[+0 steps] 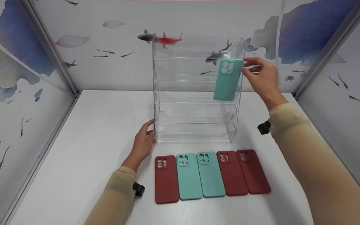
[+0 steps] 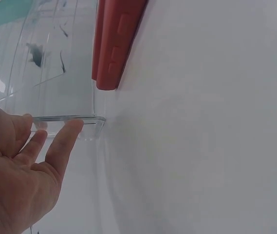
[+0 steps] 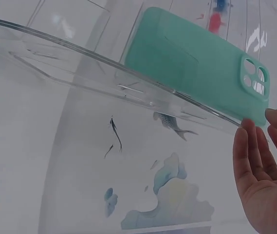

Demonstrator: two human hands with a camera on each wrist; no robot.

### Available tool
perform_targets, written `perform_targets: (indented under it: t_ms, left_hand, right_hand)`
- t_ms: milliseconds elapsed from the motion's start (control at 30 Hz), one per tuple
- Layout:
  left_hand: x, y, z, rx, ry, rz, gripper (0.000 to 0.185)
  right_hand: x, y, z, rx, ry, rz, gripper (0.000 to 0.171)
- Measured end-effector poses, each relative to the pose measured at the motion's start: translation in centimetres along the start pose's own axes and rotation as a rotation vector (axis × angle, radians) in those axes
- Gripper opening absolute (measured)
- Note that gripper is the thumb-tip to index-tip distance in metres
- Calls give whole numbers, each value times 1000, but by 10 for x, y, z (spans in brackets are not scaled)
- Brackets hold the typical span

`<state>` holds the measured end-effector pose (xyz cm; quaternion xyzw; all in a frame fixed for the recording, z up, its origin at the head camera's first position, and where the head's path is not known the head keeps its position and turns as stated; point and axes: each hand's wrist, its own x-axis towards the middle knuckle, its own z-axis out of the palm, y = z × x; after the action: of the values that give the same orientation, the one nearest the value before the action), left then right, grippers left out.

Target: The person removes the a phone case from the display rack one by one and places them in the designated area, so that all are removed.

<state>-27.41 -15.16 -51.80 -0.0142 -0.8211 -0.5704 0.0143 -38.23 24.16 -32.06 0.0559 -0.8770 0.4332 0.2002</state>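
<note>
A clear acrylic display rack [image 1: 195, 123] with several stepped tiers stands upright on the white table. Near its upper right end, my right hand [image 1: 262, 76] pinches a turquoise phone case [image 1: 228, 82] by the top right corner. The case leans slightly, camera cutout up; whether its lower end touches a tier I cannot tell. In the right wrist view, thumb and fingertips meet at the corner of the case [image 3: 192, 63], close to the rack's side edge [image 3: 128, 73]. Low on the rack's left side, my left hand [image 1: 143, 139] holds the edge [image 2: 67, 118] between thumb and fingers.
In front of the rack lies a row of phone cases: a red one [image 1: 167, 181] at the left, two turquoise ones [image 1: 189, 179] [image 1: 211, 178], then two more red ones [image 1: 232, 175] [image 1: 253, 173]. Patterned panels [image 1: 105, 68] enclose the table [image 1: 83, 150] at back and sides.
</note>
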Motion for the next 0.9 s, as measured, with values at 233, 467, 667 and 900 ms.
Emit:
perform_targets:
  t_ms: [233,467,667,900]
  left_hand:
    - [-2,-3,3,-11,-10,-3,50]
    - [0,-4,2,-15,-3,-10,51]
    - [1,-2,1,-2,-2,-4,51]
    - [1,1,0,7,-6,-15,50]
  right_hand:
    - [7,1,7,-47,48,-25,34]
    - [6,5,11,-13,71,-74,31]
    - [1,6,8,25,82,-107,28]
    - [-5,5,4,85,88,-121,28]
